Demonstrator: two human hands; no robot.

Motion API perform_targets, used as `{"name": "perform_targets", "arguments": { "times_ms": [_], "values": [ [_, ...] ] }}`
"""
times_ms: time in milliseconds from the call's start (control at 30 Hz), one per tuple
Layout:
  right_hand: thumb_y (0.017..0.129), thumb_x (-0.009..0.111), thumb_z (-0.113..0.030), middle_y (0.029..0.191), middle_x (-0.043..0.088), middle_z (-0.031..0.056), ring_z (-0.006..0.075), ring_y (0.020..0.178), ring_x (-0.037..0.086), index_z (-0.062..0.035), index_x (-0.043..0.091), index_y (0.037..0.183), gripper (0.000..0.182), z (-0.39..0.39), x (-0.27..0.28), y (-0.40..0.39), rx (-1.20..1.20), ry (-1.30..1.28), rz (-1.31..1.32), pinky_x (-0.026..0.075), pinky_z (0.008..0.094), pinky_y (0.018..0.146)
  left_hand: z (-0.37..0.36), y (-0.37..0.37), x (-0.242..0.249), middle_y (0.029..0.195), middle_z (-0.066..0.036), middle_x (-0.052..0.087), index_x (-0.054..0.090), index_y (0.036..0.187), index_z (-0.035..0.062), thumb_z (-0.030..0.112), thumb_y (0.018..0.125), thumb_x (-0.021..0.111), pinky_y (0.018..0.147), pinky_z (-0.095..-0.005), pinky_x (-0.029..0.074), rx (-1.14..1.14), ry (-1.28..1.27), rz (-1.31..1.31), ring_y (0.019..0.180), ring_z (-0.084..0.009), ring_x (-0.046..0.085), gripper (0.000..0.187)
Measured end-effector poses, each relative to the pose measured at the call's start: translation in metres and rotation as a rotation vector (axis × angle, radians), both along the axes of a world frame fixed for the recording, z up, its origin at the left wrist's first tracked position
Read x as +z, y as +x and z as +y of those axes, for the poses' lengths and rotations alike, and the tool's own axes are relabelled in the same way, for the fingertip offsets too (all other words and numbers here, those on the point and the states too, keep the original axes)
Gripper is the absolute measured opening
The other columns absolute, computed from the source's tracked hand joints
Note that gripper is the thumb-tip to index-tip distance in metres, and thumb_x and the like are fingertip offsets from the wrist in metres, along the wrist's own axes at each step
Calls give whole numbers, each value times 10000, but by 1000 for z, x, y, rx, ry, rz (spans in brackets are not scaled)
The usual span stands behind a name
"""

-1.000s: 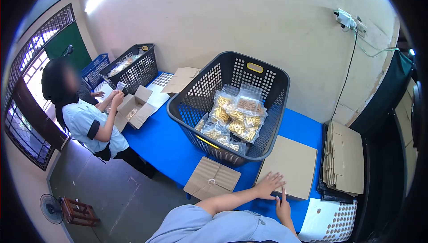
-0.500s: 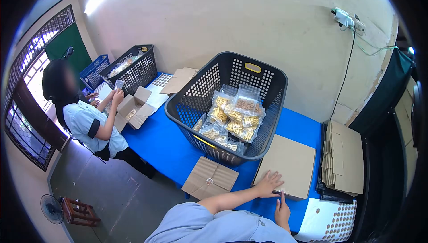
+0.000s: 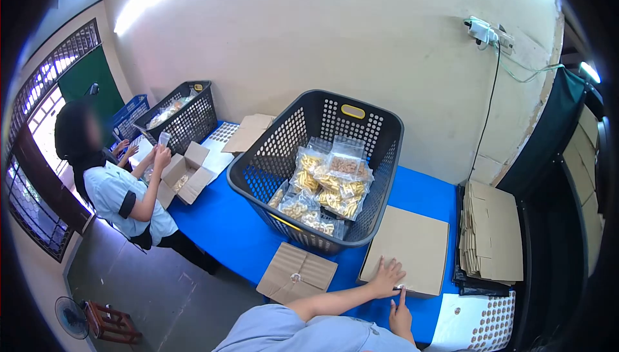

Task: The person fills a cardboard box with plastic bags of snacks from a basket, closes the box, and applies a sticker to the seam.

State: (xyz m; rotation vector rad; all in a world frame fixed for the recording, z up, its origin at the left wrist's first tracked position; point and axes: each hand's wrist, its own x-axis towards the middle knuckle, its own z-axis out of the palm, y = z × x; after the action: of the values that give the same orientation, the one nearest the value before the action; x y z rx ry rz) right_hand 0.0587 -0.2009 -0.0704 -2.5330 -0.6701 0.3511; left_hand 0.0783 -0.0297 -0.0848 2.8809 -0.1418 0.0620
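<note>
A closed brown cardboard box point(image 3: 412, 242) lies on the blue table in front of me. My left hand point(image 3: 388, 278) rests on top of it near the front edge, fingers spread over the lid. At that same edge sits a small round sticker point(image 3: 400, 287), with the outstretched index finger of my right hand point(image 3: 400, 316) pressing on it. The other right fingers look curled and hold nothing visible. To the left is another closed box point(image 3: 296, 272) with a round sticker at its middle.
Behind stands a large black basket point(image 3: 258, 205) holding bagged snacks point(image 3: 332, 178). Flat cardboard point(image 3: 493, 229) is stacked at right, above a sticker sheet point(image 3: 451, 326). At left, a person point(image 3: 126, 197) holds a small bag over an open box point(image 3: 187, 178). A stool point(image 3: 111, 321) stands on the floor.
My view has tilted, so most of the scene sits lower and slightly farther left. Both hands stay at the box's front edge, the right index finger still on the sticker.
</note>
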Motion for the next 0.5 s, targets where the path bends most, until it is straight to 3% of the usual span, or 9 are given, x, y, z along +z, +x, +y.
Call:
{"name": "perform_targets", "arguments": {
  "times_ms": [200,267,333,400,433,500],
  "values": [
    [954,472,-235,691,641,193,395,634,624,-48,111,1481,666,5,-5,2,-161,-28,-29,460,476,552,1,4,-8,1365,-199,395,459,1299,89,523,838,543,1056,-678,146,-26,0,-79,1349,-386,269,638],
    [941,487,-192,661,628,192,371,602,623,-5,91,1473,689,9,0,4,-364,148,2,457,450,528,1,4,-11,1349,-205,401,461,1288,79,531,848,532,1063,-661,158,-39,-4,-126,1344,-385,277,635],
    [941,473,-171,662,627,199,376,592,617,-27,97,1480,673,13,-5,9,-329,159,-20,453,457,523,3,6,-9,1346,-207,402,463,1286,77,523,842,544,1067,-656,158,-38,-31,-130,1342,-386,281,634],
    [943,460,-163,665,624,214,385,586,611,-75,173,1480,616,14,-7,11,56,-21,-93,457,464,527,1,4,-8,1342,-208,403,464,1284,74,515,837,557,1070,-651,158,-39,-65,-121,1340,-386,285,634],
    [940,455,-159,649,618,217,394,566,601,-120,257,1465,562,18,-13,7,-23,28,-12,458,475,520,1,4,-6,1353,-213,395,459,1291,75,512,832,564,1074,-651,146,-48,-27,-97,1345,-388,278,642],
    [940,458,-169,639,619,207,389,556,601,-126,266,1462,558,14,-8,6,-20,7,-47,457,474,510,9,6,-3,1364,-218,387,455,1299,76,508,827,571,1078,-651,134,-67,36,-78,1351,-390,271,651]
  ]
}}
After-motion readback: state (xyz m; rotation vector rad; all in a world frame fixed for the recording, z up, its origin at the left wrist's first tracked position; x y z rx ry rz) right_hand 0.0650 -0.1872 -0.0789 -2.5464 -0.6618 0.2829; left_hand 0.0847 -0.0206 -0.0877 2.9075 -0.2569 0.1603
